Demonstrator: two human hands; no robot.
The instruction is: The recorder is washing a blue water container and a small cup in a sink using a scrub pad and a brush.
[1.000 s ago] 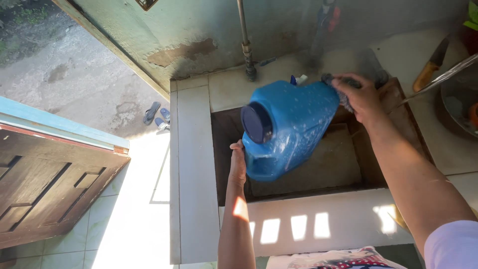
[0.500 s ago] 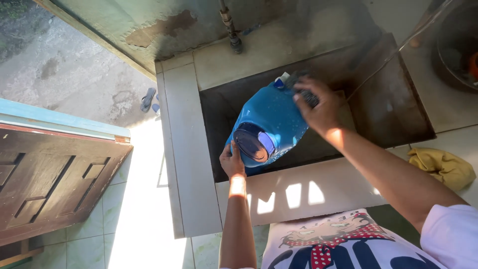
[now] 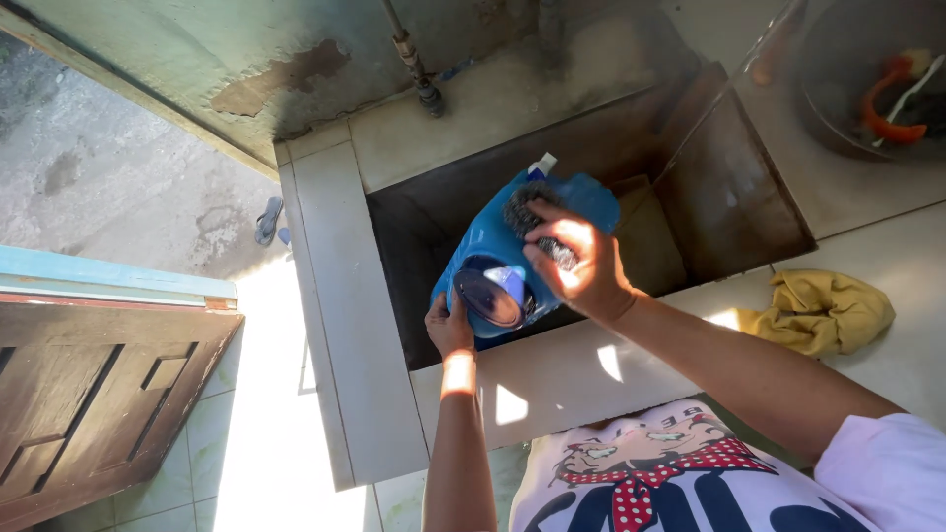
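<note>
A blue plastic water jug (image 3: 493, 246) lies tilted over a deep tiled sink (image 3: 325, 296), its dark capped mouth facing me. My left hand (image 3: 448, 325) grips the jug's lower edge beside the mouth. My right hand (image 3: 576, 261) presses a dark scouring pad (image 3: 527, 217) against the jug's upper side. A small white spout sticks out at the jug's far end.
A metal tap pipe (image 3: 414, 59) runs down the stained wall behind the sink. A yellow cloth (image 3: 818, 310) lies on the counter at right. A dark basin (image 3: 867, 79) with utensils sits at top right. A wooden door (image 3: 89, 394) stands at left.
The jug has stayed tilted over the sink. My right hand has shifted from the jug's far end to its upper side with the scouring pad. The view has moved closer.
</note>
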